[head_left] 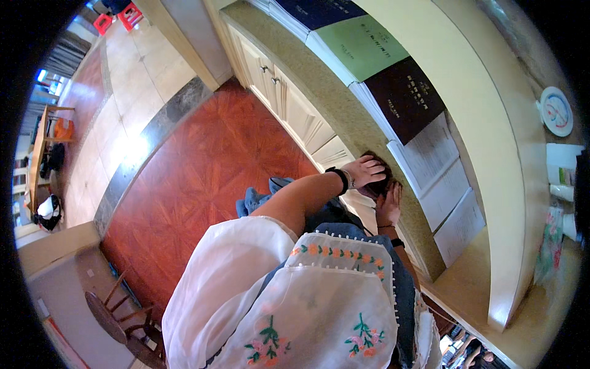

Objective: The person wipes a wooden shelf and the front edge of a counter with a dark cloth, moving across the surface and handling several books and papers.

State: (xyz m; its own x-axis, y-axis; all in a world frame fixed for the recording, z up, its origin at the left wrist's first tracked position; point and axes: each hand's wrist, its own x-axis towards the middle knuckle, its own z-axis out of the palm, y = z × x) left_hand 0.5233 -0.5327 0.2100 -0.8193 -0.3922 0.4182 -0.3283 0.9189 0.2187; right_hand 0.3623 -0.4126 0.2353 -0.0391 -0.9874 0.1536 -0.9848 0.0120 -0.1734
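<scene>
At the edge of the stone counter (329,89), my left hand (364,171) is closed over a small dark brown object (382,183). Its kind is hard to make out, as my fingers cover much of it. My right hand (388,208) grips the near end of the same object, with its fingers stretched along that side. A black band and a bracelet circle my left wrist; dark bands sit on the right one. Just beyond my hands lies a stack of white printed sheets (424,154).
Along the counter run a dark brown booklet (404,100), a green booklet (357,48) and a navy booklet (316,11), on paper stacks. Cream cabinet doors (289,101) are below. A curved cream ledge (491,111) rises behind. A wooden chair (117,317) stands at lower left.
</scene>
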